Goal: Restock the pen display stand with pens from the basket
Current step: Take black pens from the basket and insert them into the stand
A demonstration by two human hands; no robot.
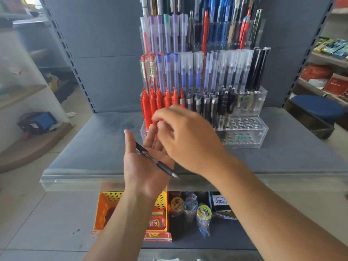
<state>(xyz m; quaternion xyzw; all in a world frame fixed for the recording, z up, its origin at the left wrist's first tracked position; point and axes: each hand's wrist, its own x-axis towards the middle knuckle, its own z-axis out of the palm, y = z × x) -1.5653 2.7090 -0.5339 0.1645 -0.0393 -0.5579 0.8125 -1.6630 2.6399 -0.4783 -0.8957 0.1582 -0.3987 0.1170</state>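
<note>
Two bare forearms reach up from the bottom edge toward a grey shelf (90, 147). The left hand (145, 166) is held palm up with its fingers straight and relaxed, and a black pen (157, 161) lies loose across the palm, its metal tip pointing down to the right past the heel of the hand. The right hand (186, 136) crosses just above the left fingertips. Its fingers are curled, and thumb and forefinger pinch a red pen (157, 121) at the front row of the stand; most of that pen is hidden behind the hand.

The clear acrylic pen display stand (244, 137) sits on the shelf right behind both hands, rising in tiers. Its lowest row holds red retractable pens (160, 99) on the left and black retractable pens (212, 102) in the middle, with open round holes (243, 123) on the right side. Higher tiers carry capped pens in frosted sleeves (222, 70) and mixed blue and red pens.

On the shelf below, under the left wrist, stands an orange perforated basket (107, 202) with a red packet inside; whether it contains pens cannot be told. Beside it lie wrapped rolls (203, 215).
</note>
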